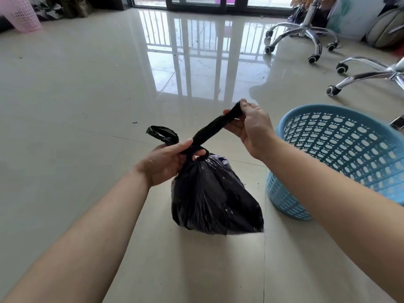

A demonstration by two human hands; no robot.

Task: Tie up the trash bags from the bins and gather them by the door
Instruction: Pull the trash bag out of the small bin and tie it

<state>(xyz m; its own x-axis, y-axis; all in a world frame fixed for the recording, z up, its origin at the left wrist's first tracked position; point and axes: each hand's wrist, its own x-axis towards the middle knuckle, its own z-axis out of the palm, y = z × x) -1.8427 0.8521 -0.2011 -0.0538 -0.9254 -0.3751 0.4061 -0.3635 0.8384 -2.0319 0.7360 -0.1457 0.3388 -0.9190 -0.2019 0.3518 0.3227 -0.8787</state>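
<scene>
A full black trash bag [214,197] sits on the glossy tile floor in front of me. Its two handle strips cross at the neck. My left hand [168,162] pinches the neck where the strips cross, and one strip loops out to the left above it. My right hand [251,130] grips the end of the other strip and holds it taut, up and to the right. A light blue perforated bin [341,158] stands just right of the bag, with no bag in it.
Two chrome wheeled chair bases [303,36] [371,73] stand at the back right. A pink perforated bin [21,14] is at the far left corner. Dark-framed glass sliding doors [196,3] run along the far wall. Open floor lies to the left.
</scene>
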